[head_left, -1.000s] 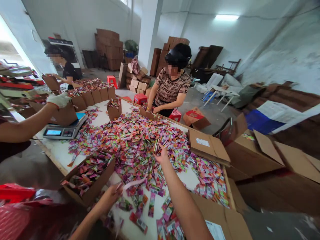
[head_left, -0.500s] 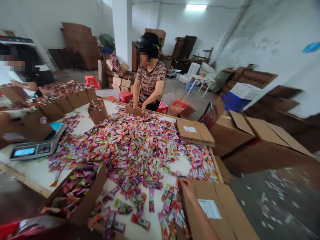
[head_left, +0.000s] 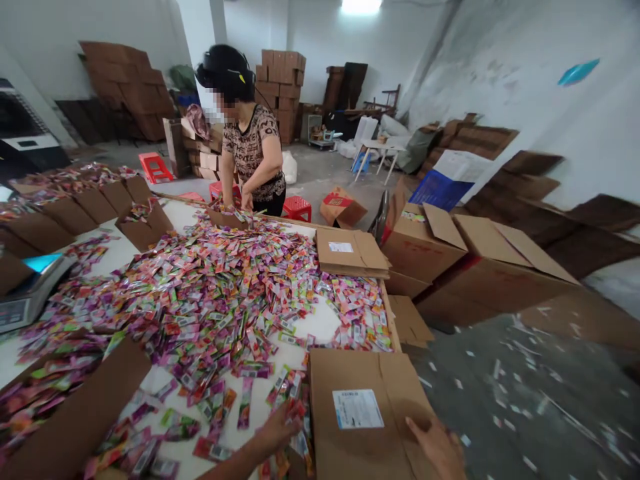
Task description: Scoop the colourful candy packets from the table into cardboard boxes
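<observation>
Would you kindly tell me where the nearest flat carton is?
In the head view, the nearest flat carton lies low, right of centre, between the left hand and the right hand, beside loose packets.

Pale-walled workroom with a grey floor, seen around a small white table (head_left: 379, 145).
High beyond the table, a lit lamp (head_left: 361, 7) glows against the back wall (head_left: 315, 30); to the table's right, the side wall (head_left: 515, 67) is blotched and stained, with a blue object (head_left: 579, 72) high on it. Left of the table come dark upright panels (head_left: 346, 87), stacked brown cartons (head_left: 280, 87), a white pillar (head_left: 196, 27) and, farthest off, another carton stack (head_left: 125, 87). Nearer than the table stands a red stool (head_left: 297, 209); to its right, scraps litter the floor (head_left: 475, 347).
</observation>
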